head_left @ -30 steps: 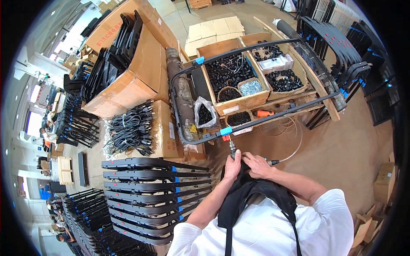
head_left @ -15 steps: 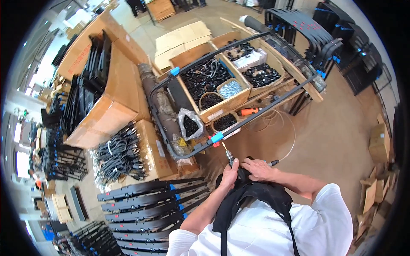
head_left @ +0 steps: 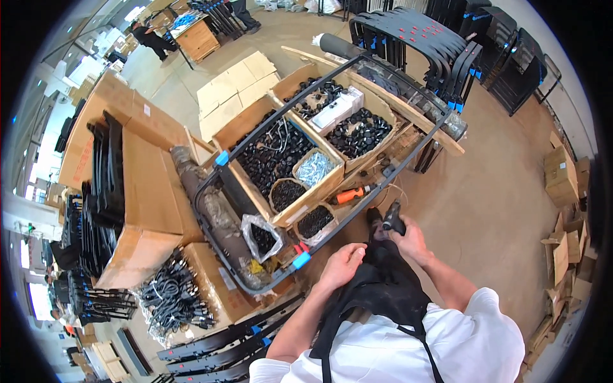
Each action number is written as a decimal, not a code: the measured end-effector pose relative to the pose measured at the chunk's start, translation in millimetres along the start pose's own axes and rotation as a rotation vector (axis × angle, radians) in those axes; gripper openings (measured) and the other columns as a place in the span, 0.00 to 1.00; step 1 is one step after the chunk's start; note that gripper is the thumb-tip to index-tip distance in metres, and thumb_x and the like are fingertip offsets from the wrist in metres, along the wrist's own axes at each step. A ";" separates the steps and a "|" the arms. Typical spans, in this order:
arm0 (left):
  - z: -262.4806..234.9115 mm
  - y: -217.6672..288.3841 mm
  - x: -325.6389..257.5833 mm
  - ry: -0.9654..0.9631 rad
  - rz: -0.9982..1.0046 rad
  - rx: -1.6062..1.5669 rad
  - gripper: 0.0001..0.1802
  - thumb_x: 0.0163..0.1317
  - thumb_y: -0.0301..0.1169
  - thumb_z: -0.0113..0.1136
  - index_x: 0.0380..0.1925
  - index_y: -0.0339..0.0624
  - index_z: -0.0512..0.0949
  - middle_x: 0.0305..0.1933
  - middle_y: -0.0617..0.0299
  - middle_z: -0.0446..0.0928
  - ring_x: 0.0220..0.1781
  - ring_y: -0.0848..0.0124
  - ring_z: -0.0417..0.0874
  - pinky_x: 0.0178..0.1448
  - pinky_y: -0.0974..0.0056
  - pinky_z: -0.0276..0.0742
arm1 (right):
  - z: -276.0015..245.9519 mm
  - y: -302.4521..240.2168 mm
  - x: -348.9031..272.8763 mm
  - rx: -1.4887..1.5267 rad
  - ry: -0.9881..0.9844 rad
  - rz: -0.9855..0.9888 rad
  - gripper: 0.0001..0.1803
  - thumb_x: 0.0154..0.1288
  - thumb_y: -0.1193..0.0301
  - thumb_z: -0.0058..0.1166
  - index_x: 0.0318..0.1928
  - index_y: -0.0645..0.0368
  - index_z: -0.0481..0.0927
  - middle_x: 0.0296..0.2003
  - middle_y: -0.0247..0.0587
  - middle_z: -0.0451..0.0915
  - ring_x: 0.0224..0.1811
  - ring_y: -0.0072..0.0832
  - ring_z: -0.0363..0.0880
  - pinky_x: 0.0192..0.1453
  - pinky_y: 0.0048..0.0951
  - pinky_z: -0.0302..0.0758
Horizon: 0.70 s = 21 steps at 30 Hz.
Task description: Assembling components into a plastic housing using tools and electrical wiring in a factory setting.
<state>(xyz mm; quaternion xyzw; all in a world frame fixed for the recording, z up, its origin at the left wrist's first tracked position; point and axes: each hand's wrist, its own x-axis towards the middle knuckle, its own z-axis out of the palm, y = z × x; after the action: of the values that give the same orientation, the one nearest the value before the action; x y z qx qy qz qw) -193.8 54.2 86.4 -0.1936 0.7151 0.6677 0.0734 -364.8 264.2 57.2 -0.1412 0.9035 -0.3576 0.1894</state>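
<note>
My right hand (head_left: 412, 241) grips a drill (head_left: 394, 220) by its dark body, to the right of my black apron (head_left: 383, 287). In front of the apron, my left hand (head_left: 343, 265) is loosely bent with no object visible in it. A large black tubular frame (head_left: 345, 231) with rounded corners lies ahead of both hands, across a wooden parts box and padded supports. A blue clip (head_left: 301, 260) sits on its near bar, with a small red piece (head_left: 300, 247) beside it. The drill's tip is hard to make out.
The wooden box (head_left: 313, 203) holds black caps, screws and a white carton. An orange tool (head_left: 351, 194) lies by its near side. Left stand a big cardboard box (head_left: 159, 191) and bundled cables (head_left: 175, 297). Stacked black frames (head_left: 408, 32) stand far right; cartons (head_left: 562, 179) line the right.
My hands have moved apart. The drill has swung from near my left hand to the right, in my right hand. The whole view has shifted, showing more of the far floor.
</note>
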 end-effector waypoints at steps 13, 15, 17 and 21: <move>-72.0 110.6 336.6 0.336 0.138 0.700 0.14 0.73 0.36 0.58 0.50 0.44 0.86 0.47 0.45 0.84 0.52 0.45 0.85 0.58 0.47 0.80 | -30.0 80.8 319.4 -0.291 0.023 -0.047 0.33 0.65 0.74 0.57 0.71 0.60 0.69 0.59 0.66 0.74 0.58 0.61 0.80 0.62 0.55 0.79; -83.7 91.3 391.4 0.347 0.101 0.874 0.12 0.71 0.37 0.61 0.48 0.46 0.86 0.48 0.48 0.84 0.53 0.47 0.85 0.59 0.47 0.81 | -24.9 92.6 346.0 -0.362 0.011 -0.090 0.33 0.64 0.76 0.55 0.71 0.62 0.68 0.57 0.67 0.74 0.57 0.62 0.80 0.61 0.54 0.80; -89.8 69.3 426.3 0.346 0.045 0.962 0.12 0.70 0.38 0.63 0.48 0.47 0.86 0.49 0.49 0.84 0.54 0.48 0.85 0.59 0.47 0.81 | -21.9 96.3 358.5 -0.377 -0.067 -0.053 0.36 0.63 0.76 0.59 0.72 0.62 0.66 0.57 0.68 0.73 0.58 0.62 0.80 0.62 0.54 0.79; -90.2 44.8 463.8 0.164 -0.226 1.181 0.20 0.67 0.38 0.68 0.58 0.52 0.82 0.58 0.49 0.81 0.59 0.48 0.84 0.63 0.45 0.81 | -32.8 99.0 358.3 -0.351 -0.165 -0.023 0.37 0.65 0.74 0.61 0.73 0.63 0.65 0.60 0.71 0.72 0.60 0.64 0.77 0.65 0.53 0.78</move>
<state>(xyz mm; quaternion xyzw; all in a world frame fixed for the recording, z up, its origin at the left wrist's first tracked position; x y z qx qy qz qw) -620.7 -116.0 -31.9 -0.2458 0.9430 0.1289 0.1834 -709.4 213.4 -76.4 -0.2113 0.9317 -0.1836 0.2314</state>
